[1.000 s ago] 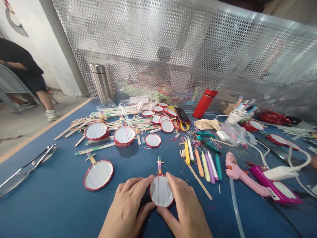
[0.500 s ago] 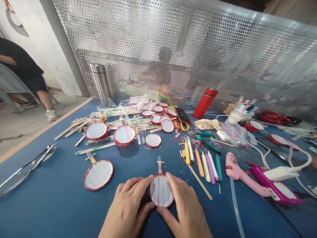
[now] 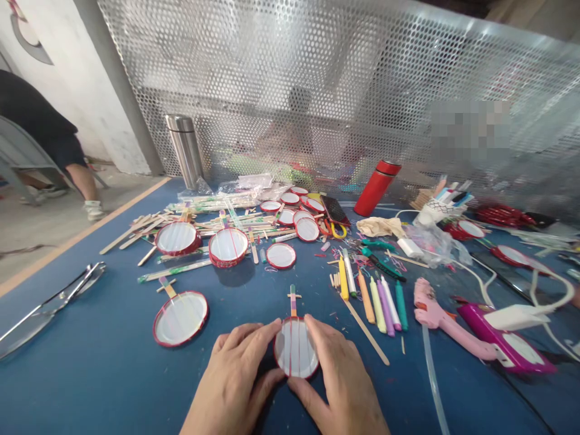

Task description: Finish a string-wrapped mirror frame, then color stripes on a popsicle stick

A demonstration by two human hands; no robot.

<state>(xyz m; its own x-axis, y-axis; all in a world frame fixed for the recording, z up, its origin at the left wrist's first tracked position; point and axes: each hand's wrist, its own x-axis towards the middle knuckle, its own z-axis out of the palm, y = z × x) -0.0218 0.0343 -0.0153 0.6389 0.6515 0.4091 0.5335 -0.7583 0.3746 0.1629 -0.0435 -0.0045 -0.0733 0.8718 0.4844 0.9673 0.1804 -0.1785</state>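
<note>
Small red-rimmed drum (image 3: pixel 296 353) sits at 6 o'clock on the blue worktop (image 3: pixel 104 374), between both hands. Its craft-stick handle (image 3: pixel 293 300) points to 12 o'clock, long axis running straight away from the body. Left hand (image 3: pixel 231 380) and right hand (image 3: pixel 339 380) are spread, fingertips pressing the rim from either side, about equally near.

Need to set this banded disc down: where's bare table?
Bare table lies left of your left hand, below the metal tool and the lower-left disc. Another patch lies right of your right hand, under the glue gun. Crowded: sticks, markers behind.
</note>
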